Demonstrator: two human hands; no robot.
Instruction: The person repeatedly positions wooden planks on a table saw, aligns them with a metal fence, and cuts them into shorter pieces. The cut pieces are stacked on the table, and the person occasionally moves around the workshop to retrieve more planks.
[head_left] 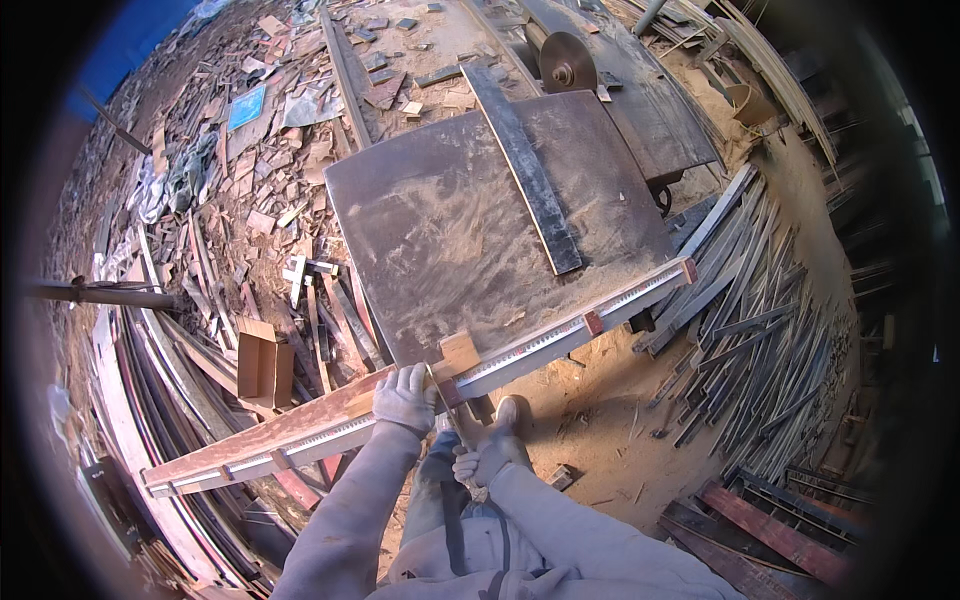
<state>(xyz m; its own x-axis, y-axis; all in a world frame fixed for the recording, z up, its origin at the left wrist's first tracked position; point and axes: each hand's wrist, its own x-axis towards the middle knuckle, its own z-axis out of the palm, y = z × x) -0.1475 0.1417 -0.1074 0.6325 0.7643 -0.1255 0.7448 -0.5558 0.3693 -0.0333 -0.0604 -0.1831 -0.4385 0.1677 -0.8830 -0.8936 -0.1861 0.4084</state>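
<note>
My left hand, in a pale work glove, lies across a long wooden rail. Its fingers are curled together over the rail's far edge. A measuring strip with a white scale runs along the rail, which spans the near edge of a dusty metal saw table. Lower and closer to my body, my right hand is closed around the lower end of a thin, rod-like piece slanting up to the rail. Its exact kind I cannot make out. Just right of my left hand, a small wood block sits against the rail.
On the table lies a long dark strip of board. Beyond it stands a round saw blade. Offcuts cover the ground at left, near an open cardboard box. Thin strips are heaped at right. My shoe shows below the rail.
</note>
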